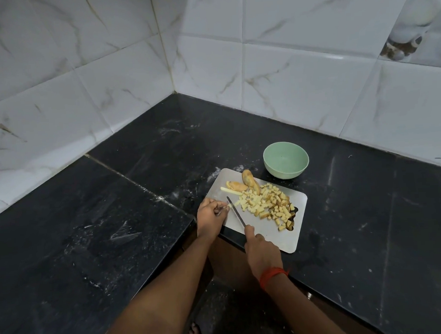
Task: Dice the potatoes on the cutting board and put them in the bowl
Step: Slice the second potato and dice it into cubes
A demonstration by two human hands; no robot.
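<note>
A grey cutting board lies on the black counter, its near corner over the counter's edge. A heap of diced potato covers its middle and right side. Two uncut potato pieces and a pale strip lie at its far left corner. My left hand pinches a thin potato strip at the board's left edge. My right hand grips a knife, whose blade lies across the strip's end. The green bowl stands just beyond the board and looks empty.
The black stone counter forms an L around an inner corner where I stand. White marble-patterned wall tiles close it off at the back and left. White smears mark the counter near the board.
</note>
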